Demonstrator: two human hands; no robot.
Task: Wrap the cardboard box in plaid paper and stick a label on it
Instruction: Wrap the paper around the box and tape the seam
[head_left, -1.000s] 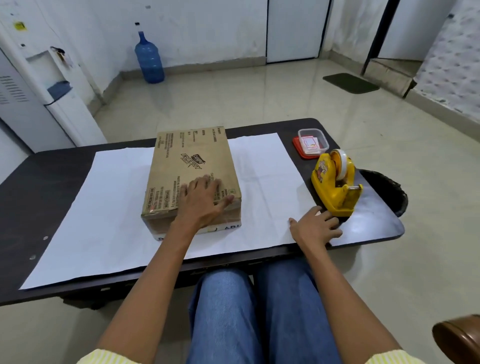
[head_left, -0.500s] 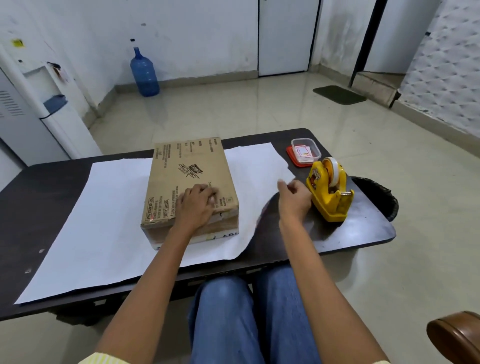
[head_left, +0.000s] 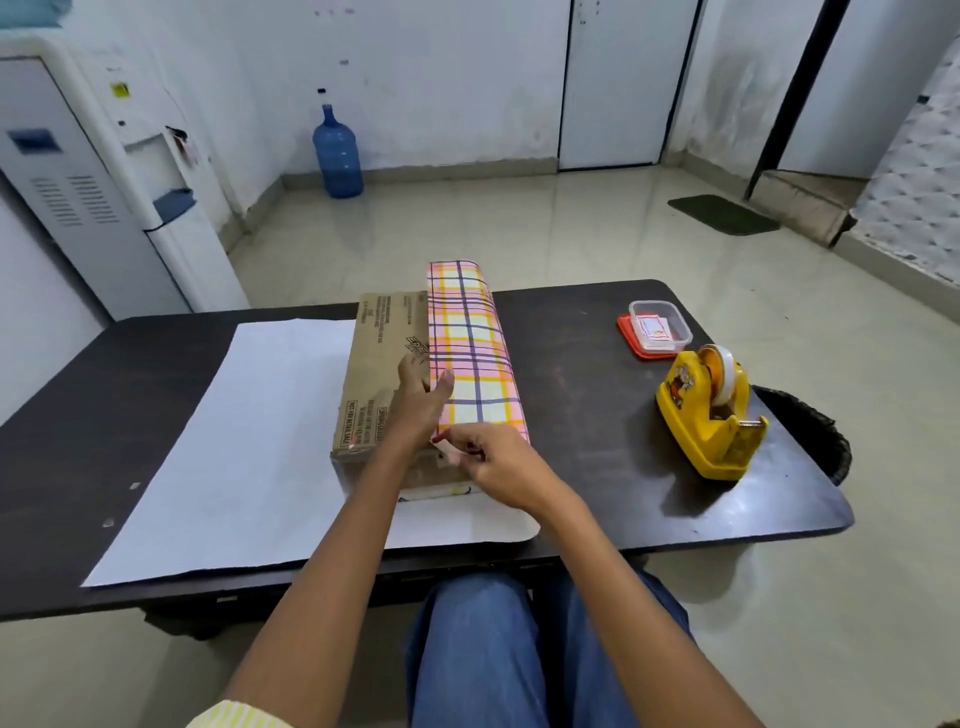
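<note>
Head view, right hand (head_left: 501, 467) pinching paper (head_left: 474, 343) edge

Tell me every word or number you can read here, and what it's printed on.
"NOT FOR RETAIL SALE": framed patch at the near left corner of the cardboard box, running sideways.
Other print on the box: too small to read; its logo is half hidden under the plaid paper.
Cards in the plastic tub: blurred.
Tape dispenser: a picture, no readable words.
Yellow sticker on the water cooler: too small.
</note>
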